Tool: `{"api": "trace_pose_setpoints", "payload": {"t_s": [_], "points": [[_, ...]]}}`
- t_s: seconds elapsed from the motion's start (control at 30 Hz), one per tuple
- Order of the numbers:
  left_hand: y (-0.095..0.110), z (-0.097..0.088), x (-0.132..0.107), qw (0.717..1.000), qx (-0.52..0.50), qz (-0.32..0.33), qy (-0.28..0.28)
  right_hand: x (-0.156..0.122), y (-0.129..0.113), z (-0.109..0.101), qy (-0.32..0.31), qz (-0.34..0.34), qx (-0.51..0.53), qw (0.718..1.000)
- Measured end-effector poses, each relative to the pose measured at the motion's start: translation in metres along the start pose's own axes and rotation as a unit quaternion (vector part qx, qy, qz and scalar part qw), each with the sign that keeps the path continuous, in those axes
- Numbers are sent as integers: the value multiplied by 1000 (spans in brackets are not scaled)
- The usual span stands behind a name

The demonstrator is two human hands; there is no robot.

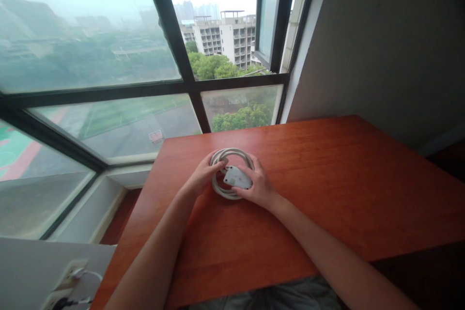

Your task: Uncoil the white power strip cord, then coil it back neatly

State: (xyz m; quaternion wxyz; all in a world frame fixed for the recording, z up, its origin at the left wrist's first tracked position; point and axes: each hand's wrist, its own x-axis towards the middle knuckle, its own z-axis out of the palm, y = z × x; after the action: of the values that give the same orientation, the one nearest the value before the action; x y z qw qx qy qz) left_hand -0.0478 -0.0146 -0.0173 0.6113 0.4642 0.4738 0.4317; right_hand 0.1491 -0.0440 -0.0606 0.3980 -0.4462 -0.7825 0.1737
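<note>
A coiled white extension cord (227,195) is held just over the wooden table, its loops forming a ring. Inside the ring sits its white plastic block (237,178), with small dark holes near its corners. My left hand (203,173) grips the left side of the coil, thumb on top near the block. From the right, my right hand (259,185) closes around the block and the coil's right side. The fingertips beneath the coil are hidden.
The reddish-brown table (327,174) extends to the right. Dark-framed windows (192,87) stand beyond its far edge, one pane open. A wall socket (74,271) with plugged-in cables is at lower left. A grey wall (385,48) rises at right.
</note>
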Motion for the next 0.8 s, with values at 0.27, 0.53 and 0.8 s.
{"api": "trace_pose_setpoints", "payload": {"t_s": [0.27,0.53,0.8], "points": [[-2,2,-3,999,-10,-4,40,0,0,2,-3,7,6,1000],[-2,-1,-1,994,-94,-45,-10,1,2,2,3,-4,22,1000],[-5,1,-3,995,-92,-14,24,2,-1,-3,-16,9,39,999]]}}
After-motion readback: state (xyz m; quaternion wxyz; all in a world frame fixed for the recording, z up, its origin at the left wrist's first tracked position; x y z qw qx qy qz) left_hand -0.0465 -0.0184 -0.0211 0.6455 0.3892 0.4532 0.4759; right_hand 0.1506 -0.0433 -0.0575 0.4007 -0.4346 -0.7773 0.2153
